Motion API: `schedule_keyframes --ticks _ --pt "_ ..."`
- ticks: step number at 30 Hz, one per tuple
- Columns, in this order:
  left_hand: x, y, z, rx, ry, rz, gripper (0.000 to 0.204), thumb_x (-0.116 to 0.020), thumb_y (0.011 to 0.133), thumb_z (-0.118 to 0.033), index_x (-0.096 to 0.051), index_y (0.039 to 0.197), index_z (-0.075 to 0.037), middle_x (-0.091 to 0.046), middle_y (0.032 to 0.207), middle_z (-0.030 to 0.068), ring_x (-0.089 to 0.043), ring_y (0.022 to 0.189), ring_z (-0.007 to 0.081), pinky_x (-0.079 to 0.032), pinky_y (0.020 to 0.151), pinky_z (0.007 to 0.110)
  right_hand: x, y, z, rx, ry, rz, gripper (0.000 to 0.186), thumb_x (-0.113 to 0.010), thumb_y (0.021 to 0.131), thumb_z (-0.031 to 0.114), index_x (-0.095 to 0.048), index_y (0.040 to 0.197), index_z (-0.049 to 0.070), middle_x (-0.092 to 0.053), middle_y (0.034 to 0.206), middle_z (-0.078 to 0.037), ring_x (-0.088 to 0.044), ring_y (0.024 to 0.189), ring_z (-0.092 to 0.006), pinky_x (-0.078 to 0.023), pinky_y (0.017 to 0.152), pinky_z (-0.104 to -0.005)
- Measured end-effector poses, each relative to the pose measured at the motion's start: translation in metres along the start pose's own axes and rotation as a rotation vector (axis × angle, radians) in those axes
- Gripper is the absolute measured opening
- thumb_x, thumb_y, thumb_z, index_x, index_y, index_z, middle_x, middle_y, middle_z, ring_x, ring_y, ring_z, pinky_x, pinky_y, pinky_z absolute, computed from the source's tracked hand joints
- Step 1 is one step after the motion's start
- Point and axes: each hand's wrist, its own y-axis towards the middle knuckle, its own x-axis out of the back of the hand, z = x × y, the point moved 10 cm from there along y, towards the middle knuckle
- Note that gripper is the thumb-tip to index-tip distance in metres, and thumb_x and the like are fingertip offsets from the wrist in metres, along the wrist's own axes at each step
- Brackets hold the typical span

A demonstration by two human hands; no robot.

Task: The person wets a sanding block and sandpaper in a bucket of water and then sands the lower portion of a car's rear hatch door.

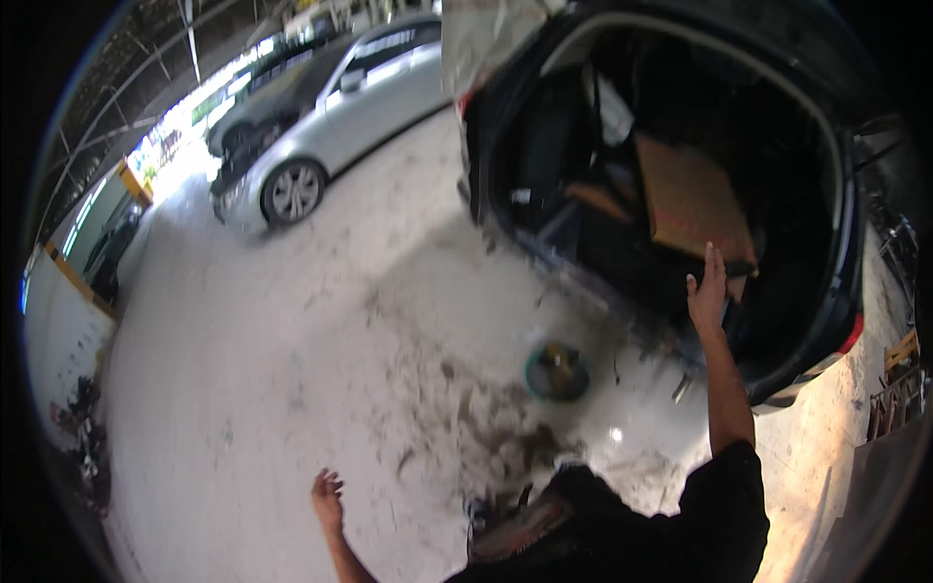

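Observation:
My right hand (708, 293) reaches over the rear opening of a dark car (848, 262), fingers stretched out and holding nothing. Just beyond its fingertips a flat brown cardboard piece (690, 199) lies inside the cargo space; whether they touch it I cannot tell. A smaller brown piece (600, 199) and a pale, crumpled-looking item (612, 112) lie farther in among dark shapes. Low on the left, away from the car, my left hand (328, 497) hangs over the floor with its fingers loosely apart and nothing in it.
On the stained concrete floor (243, 340), behind the dark car, stands a round green-rimmed container (557, 372) with something yellowish inside. A silver car (379, 97) with its front exposed is parked at the far left. Dark parts (86, 437) are heaped along the left wall.

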Motion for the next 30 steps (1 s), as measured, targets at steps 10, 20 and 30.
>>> schedule_keyframes --ticks 10,20,30 --pt "0.056 0.110 -0.341 -0.701 -0.504 0.204 0.041 -0.054 0.098 -0.020 -0.051 0.131 0.005 -0.068 0.110 0.0151 -0.068 0.089 0.0202 -0.051 0.075 0.028 0.474 -0.055 0.502 1.140 -0.312 -1.156 0.044 -0.056 0.091 0.007 -0.052 0.134 0.000 -0.054 0.135 -0.020 -0.050 0.128 -0.0380 -0.035 0.108 -0.0485" --pt "-0.013 0.092 -0.478 -0.947 -0.425 0.512 0.034 -0.053 0.096 -0.009 -0.055 0.126 0.007 -0.070 0.106 0.0156 -0.069 0.090 0.0196 -0.053 0.078 0.030 0.587 0.148 0.549 0.467 -0.739 -0.918 0.054 -0.059 0.090 0.017 -0.045 0.142 0.011 -0.051 0.140 -0.015 -0.044 0.132 -0.0331 -0.036 0.109 -0.0476" --pt "-0.007 0.154 -0.454 -0.780 -0.308 0.351 0.034 -0.051 0.095 -0.006 -0.055 0.126 0.005 -0.071 0.097 0.0148 -0.070 0.080 0.0176 -0.053 0.073 0.028 0.654 0.251 0.508 0.232 -0.930 -0.914 0.056 -0.051 0.094 0.018 -0.036 0.147 0.010 -0.043 0.149 -0.012 -0.033 0.143 -0.0272 -0.023 0.119 -0.0540"
